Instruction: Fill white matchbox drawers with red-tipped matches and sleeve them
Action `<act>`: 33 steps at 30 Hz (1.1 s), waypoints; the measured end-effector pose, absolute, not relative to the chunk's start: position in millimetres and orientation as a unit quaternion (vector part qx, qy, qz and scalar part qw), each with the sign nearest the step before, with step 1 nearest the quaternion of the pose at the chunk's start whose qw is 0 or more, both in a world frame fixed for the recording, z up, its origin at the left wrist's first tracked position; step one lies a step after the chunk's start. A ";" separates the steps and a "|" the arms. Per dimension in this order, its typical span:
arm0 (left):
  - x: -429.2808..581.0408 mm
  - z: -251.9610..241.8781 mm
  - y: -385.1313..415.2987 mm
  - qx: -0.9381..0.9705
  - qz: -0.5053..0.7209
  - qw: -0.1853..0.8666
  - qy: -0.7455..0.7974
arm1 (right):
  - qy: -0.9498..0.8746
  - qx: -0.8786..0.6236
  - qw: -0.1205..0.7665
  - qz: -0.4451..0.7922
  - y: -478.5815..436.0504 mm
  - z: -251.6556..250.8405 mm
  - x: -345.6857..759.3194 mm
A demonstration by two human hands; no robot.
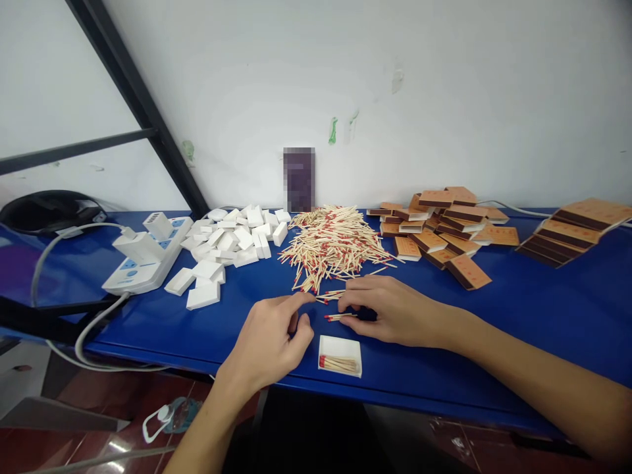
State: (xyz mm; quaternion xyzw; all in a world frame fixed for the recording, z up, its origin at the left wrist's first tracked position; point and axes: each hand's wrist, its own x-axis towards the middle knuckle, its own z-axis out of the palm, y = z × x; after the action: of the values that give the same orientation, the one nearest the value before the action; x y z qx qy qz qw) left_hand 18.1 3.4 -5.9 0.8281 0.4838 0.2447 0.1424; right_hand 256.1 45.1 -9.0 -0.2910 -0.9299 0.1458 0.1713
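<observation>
- In the head view, a small white tray (pixel 340 349) sits on the desk (pixel 553 316) near its front edge; matches (pixel 340 364) lie side by side along its near part, red heads to the left, and the white bottom shows behind them.
- More white trays (pixel 232 237) lie heaped at the left, tipped at various angles.
- Orange-brown matchbox sleeves (pixel 444 227) with dark striking sides are stacked loosely at the right; a further row of sleeves (pixel 577 230) lies apart, at the far right.
- A large loose pile of matches (pixel 340 240) spreads between the two heaps, beyond the hands.
- The left hand (pixel 271 336) is left of the tray, thumb and index finger spread apart; the index fingertip is at a few matches (pixel 328 297) in front of the pile.
- The right hand (pixel 395 309) has its fingers bent around the ends of a few matches (pixel 332 318) just behind the tray; whether they are pinched or lying on the desk, I cannot tell.
- The desk is blue and stands against a white wall (pixel 222 79) with green marks (pixel 332 130); a blurred dark rectangle (pixel 299 181) stands upright behind the pile.
- At the left are a power strip (pixel 111 283) with white plugs (pixel 138 249), a cable (pixel 37 270) and a black metal frame (pixel 128 85).
- Below, a clear bottle (pixel 184 415) rests on the red tiled floor (pixel 93 444).
</observation>
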 end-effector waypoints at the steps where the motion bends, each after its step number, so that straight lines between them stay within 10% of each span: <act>1: 18.4 -6.2 3.9 0.832 0.236 0.141 0.483 | -0.931 -0.290 0.171 0.142 44.8 -8.7 256.3; 33: 18.4 -5.6 5.0 0.867 0.174 0.131 0.448 | -0.923 -0.321 0.190 0.091 47.7 -15.7 255.3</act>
State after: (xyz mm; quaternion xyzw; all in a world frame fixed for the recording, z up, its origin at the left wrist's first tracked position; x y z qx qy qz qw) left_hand 18.4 5.0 -5.6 0.8669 0.4482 0.1742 0.1313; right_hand 255.3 47.7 -15.7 -0.3215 -0.9232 0.0914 0.1898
